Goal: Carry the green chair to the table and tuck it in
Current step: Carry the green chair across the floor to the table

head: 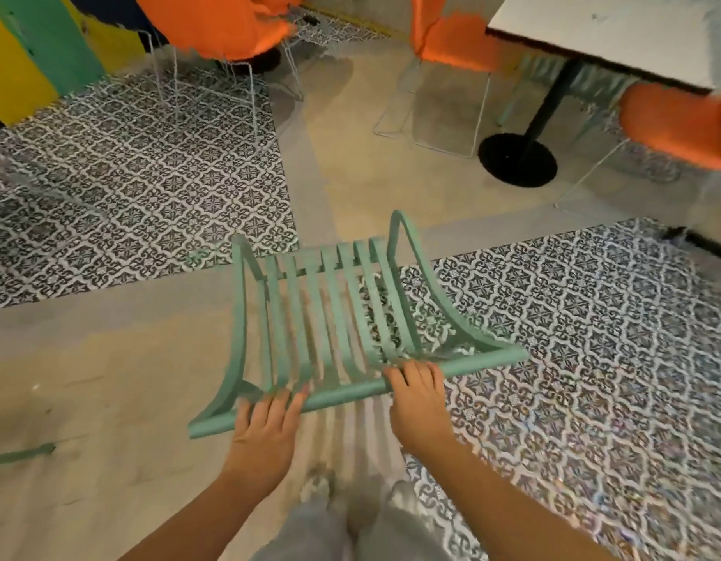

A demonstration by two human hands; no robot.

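Note:
The green chair (334,313) has a slatted seat and back and curved armrests. I look down on it from behind, in the lower middle of the head view. Both my hands grip its top back rail: my left hand (265,431) near the rail's left end, my right hand (419,402) right of the middle. The chair's legs are hidden under the seat. The white table (618,34) on a black pedestal stands at the upper right, some way beyond the chair.
Orange chairs on thin white wire legs surround the table: one (452,42) at its left, one (678,123) at its near right corner. Another orange chair (221,26) stands at the upper left. The black round table base (516,159) rests on the beige floor, between patterned tile areas.

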